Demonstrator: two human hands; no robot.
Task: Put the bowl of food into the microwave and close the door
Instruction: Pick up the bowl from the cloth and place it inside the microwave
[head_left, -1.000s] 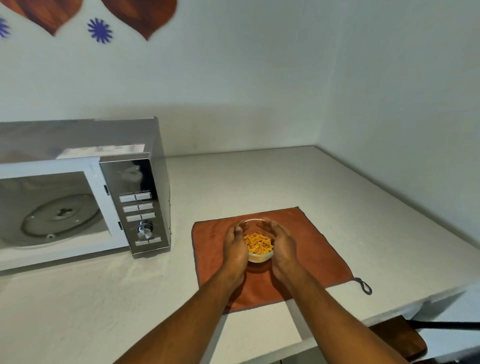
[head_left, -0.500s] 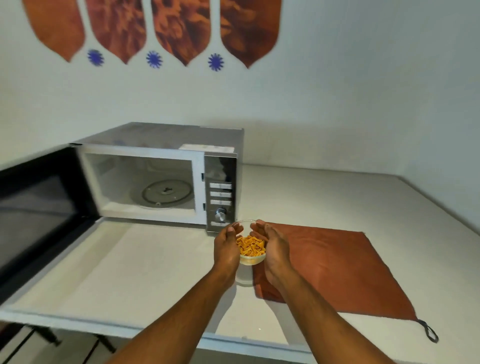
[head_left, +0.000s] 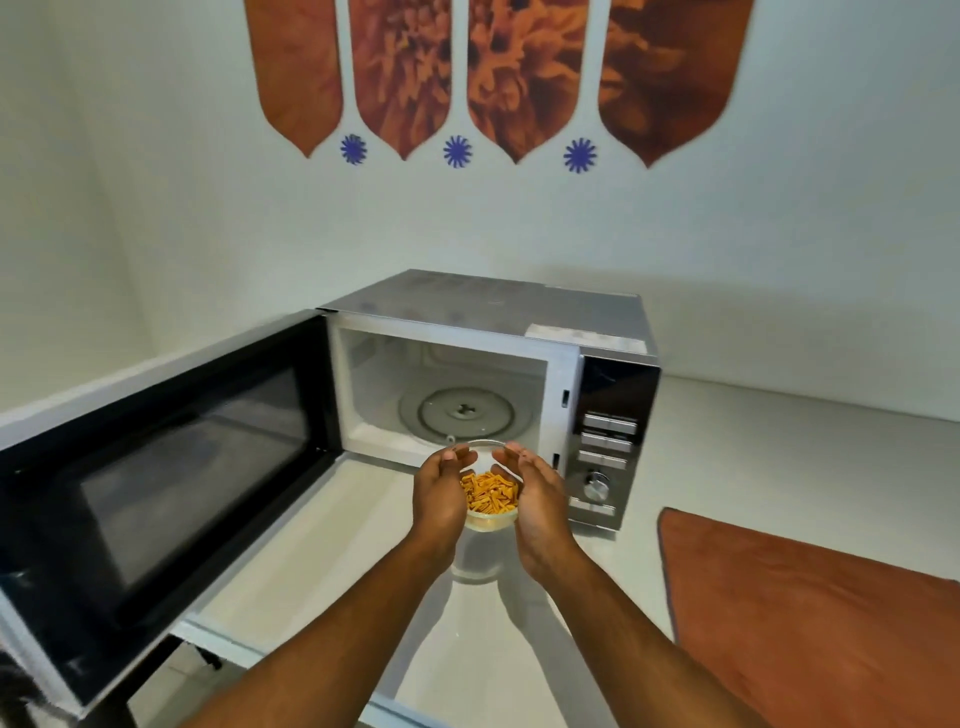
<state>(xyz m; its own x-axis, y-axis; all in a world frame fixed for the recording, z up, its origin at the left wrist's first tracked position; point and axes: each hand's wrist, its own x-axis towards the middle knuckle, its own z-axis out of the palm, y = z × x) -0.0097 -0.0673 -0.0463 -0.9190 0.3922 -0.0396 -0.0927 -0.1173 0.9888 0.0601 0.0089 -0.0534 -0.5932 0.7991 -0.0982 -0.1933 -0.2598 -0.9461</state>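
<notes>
With my left hand (head_left: 441, 496) and right hand (head_left: 540, 501) clamped on the bowl (head_left: 491, 499), it has left the cloth (head_left: 810, 613) and now hangs before the open microwave (head_left: 467, 364), ready for insertion.

Both arms reach forward, left hand (head_left: 441, 493) and right hand (head_left: 537, 499) cupped facing each other.

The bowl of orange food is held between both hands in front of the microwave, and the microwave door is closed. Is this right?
Not quite. The head view shows the microwave door swung wide open to the left, with the turntable bare inside. The rest holds: the bowl of orange food is held between the left hand and right hand in front of the microwave.
</notes>
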